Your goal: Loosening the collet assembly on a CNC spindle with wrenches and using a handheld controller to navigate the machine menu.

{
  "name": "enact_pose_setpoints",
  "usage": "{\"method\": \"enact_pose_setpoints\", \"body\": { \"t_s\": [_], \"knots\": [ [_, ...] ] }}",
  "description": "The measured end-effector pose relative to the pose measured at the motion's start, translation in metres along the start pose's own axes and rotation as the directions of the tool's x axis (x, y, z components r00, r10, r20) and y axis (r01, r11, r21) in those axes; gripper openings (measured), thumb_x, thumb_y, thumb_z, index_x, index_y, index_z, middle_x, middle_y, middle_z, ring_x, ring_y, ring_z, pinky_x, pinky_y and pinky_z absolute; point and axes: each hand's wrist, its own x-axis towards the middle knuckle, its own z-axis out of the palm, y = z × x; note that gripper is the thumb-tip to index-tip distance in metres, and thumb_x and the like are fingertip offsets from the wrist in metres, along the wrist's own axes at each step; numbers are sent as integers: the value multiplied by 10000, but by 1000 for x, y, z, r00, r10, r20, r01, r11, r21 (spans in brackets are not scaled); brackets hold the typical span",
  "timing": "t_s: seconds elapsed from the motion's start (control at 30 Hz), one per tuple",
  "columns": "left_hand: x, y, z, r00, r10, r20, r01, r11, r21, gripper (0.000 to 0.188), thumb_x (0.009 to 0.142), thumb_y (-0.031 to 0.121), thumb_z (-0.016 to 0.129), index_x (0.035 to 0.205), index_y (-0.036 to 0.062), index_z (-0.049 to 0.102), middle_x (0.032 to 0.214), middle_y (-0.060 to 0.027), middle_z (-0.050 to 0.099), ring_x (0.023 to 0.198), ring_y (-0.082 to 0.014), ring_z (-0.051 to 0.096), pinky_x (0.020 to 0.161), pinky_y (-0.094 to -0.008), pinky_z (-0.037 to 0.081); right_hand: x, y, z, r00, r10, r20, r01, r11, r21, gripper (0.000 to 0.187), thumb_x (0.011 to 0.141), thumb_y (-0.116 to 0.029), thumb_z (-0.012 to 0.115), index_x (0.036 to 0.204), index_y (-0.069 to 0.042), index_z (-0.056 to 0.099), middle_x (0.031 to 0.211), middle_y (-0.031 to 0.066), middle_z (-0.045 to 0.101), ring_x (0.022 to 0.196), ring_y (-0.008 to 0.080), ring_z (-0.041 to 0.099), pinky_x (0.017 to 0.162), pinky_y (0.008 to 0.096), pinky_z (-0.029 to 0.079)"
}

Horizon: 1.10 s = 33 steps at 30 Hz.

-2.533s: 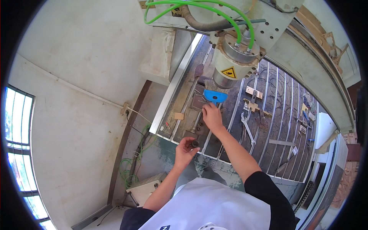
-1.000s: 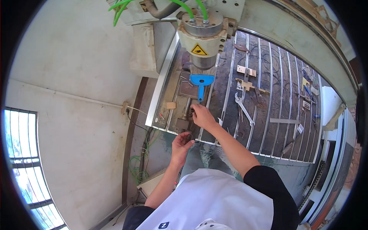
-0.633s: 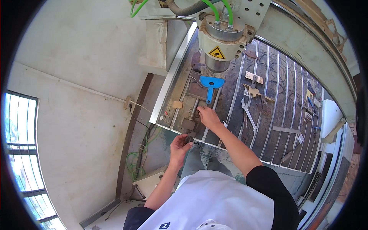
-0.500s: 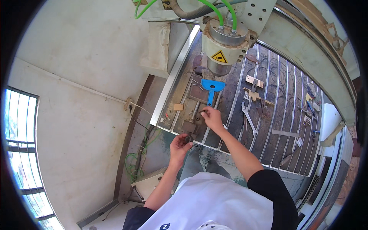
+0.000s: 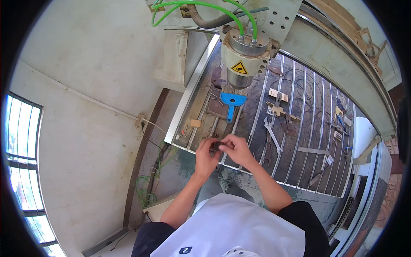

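Both my hands meet above the near edge of the slotted machine bed. My left hand [image 5: 206,157] is closed around a dark ring-shaped metal part [image 5: 217,146]. The fingers of my right hand [image 5: 238,150] are pinched together against that part's right side, and whatever small thing they may hold is hidden. Just beyond my hands lies a metal rod [image 5: 214,127] on the bed. Farther off, a blue hand brush [image 5: 233,100] rests with its handle toward me.
A spindle [image 5: 246,58] with green hoses hangs over the bed. An adjustable wrench [image 5: 273,135], a clamp [image 5: 278,109] and a steel ruler [image 5: 314,150] lie to the right. On the left are a shallow brown tray [image 5: 217,107] and a small wooden block [image 5: 195,123].
My right hand has come back from the bed beside the rod to join my left hand. The left hand has risen slightly, still holding the dark ring-shaped part.
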Motion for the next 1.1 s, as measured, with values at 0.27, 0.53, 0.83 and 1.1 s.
{"method": "enact_pose_setpoints", "body": {
  "t_s": [0.27, 0.53, 0.83, 1.1],
  "knots": [
    [-12, 10, 5, 979, 200, 30, -201, 977, 67, 362, 678, -66, 664, 1025, -18, 573, 998, -165, 584, 866, -317, 617, 739, -370, 507, -17, 8, 1, 999, 40, 7, -40, 997, -70, 203, 867, -104, 633, 998, 38, 570, 826, 41, 610, 725, 72, 540, 625, 244, 451],
    [-14, 10, 5, 873, 459, 164, -487, 829, 274, 392, 628, -50, 700, 999, -9, 581, 981, -149, 562, 928, -345, 541, 794, -408, 463, -32, 24, -4, 999, 26, 33, -27, 999, 36, 223, 892, -119, 594, 1036, 51, 583, 877, 56, 624, 784, 91, 554, 682, 254, 464],
    [-12, 11, 5, 861, 443, 251, -488, 857, 163, 414, 644, -23, 710, 1036, -18, 574, 1002, -159, 552, 944, -348, 542, 820, -404, 459, -47, 11, -15, 980, 198, 22, -195, 930, 310, 214, 889, -106, 589, 1037, 47, 605, 858, 36, 619, 739, 82, 542, 630, 233, 444],
    [5, 24, 8, 781, 521, 344, -589, 797, 132, 397, 652, -24, 704, 1027, -22, 572, 984, -159, 555, 935, -345, 545, 805, -402, 464, -48, -2, -23, 982, 185, 36, -184, 900, 394, 250, 892, -142, 605, 1063, 41, 594, 847, 34, 598, 685, 68, 505, 582, 219, 412]
  ]
}}
